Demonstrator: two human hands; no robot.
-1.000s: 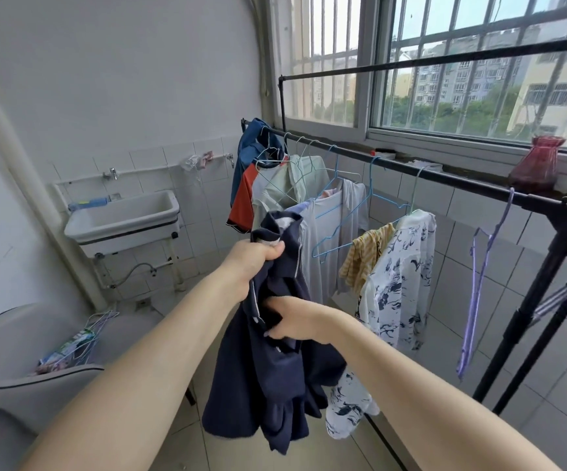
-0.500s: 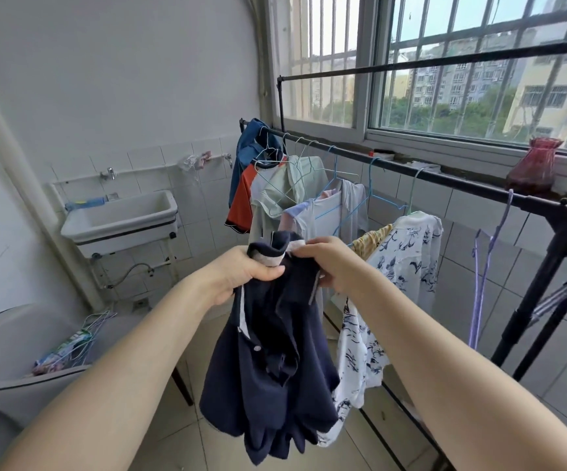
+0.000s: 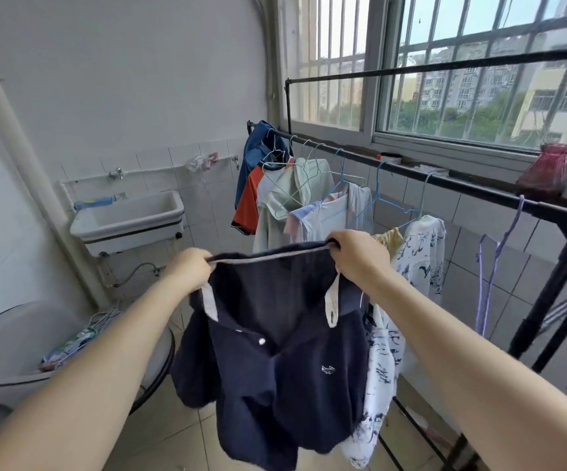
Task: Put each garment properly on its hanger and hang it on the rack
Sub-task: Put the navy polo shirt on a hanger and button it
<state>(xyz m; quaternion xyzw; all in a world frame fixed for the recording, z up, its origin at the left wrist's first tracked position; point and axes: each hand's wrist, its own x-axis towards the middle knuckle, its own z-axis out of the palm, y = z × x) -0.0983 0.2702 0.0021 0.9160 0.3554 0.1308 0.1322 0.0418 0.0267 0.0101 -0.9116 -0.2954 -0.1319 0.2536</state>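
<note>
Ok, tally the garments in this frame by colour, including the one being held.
Navy shirt, held up by the left hand and right hand: 1
Blue jacket: 1
Orange shirt: 1
Pale green shirt: 1
Pale blue shirt: 1
Yellow garment: 1
White printed shirt: 1
Total: 7

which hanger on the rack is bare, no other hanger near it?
The purple hanger, hanging alone near the right end of the rack. The light blue hangers further left are bunched among the hung garments.
</note>
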